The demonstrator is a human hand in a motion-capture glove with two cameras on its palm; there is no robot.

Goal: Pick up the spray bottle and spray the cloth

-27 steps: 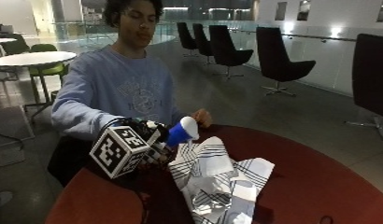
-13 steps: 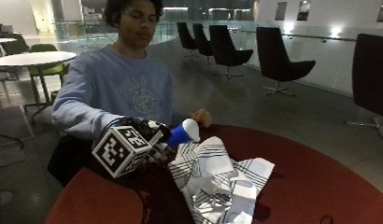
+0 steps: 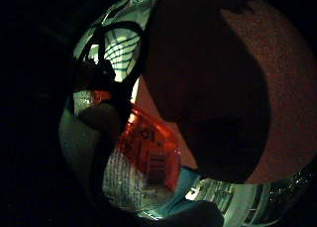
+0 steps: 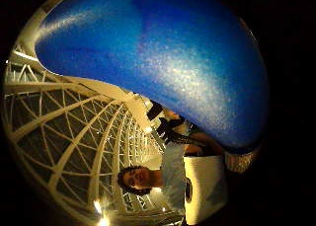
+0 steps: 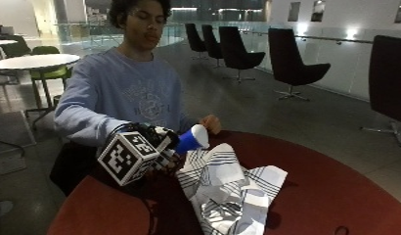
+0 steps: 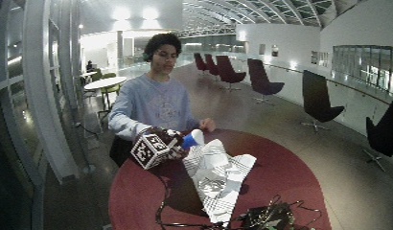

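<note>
The hand (image 5: 163, 147) grips the spray bottle (image 5: 191, 139), blue with a white top, tilted toward 2 o'clock just above the crumpled white striped cloth (image 5: 228, 190) on the red surface (image 5: 330, 191).

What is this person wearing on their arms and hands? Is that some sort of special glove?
Both arms are covered by the long sleeves of a light blue sweatshirt with a faint printed crest on the chest. The right hand wears a black glove that covers it to the wrist. The other hand is bare, with no glove or strap showing on it.
</note>
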